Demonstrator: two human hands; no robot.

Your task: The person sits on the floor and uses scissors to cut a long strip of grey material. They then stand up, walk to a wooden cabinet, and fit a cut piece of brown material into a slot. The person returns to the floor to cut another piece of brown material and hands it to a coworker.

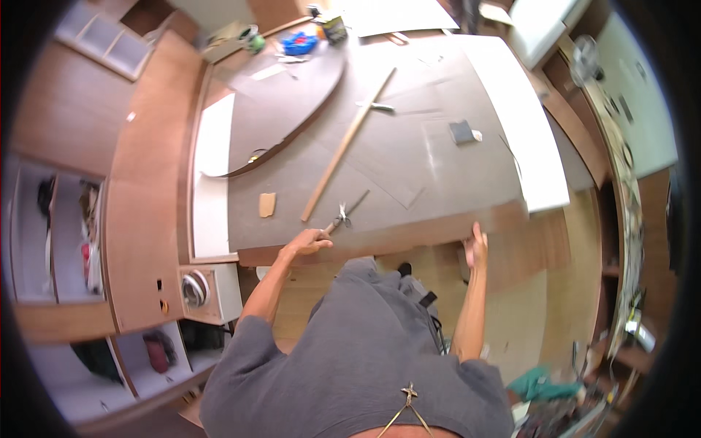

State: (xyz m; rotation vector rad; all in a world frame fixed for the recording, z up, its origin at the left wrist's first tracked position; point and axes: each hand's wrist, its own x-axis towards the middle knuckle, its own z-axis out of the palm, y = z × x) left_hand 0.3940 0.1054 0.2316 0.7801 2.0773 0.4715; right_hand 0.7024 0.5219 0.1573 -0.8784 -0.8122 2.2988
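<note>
A large table is covered with a dark grey-brown sheet (394,164), and a long brown board edge (394,239) runs along its near side. My left hand (310,240) is bent over that edge at the left, fingers curled on the board. Close to its fingertips lie a pair of scissors (342,215) and a thin dark tool (359,199) with a brown handle. At the right, my right hand (476,248) grips the same edge, thumb raised and fingers partly hidden below. A long wooden strip (347,148) slants across the sheet, over a dark-handled tool (382,107).
A curved brown panel (281,109) lies at the far left, near a blue bag (299,44). A grey block (461,132) and a tan scrap (267,205) rest on the sheet. White board (511,109) borders the right; open shelving (36,248) stands left. A fan (585,58) is far right.
</note>
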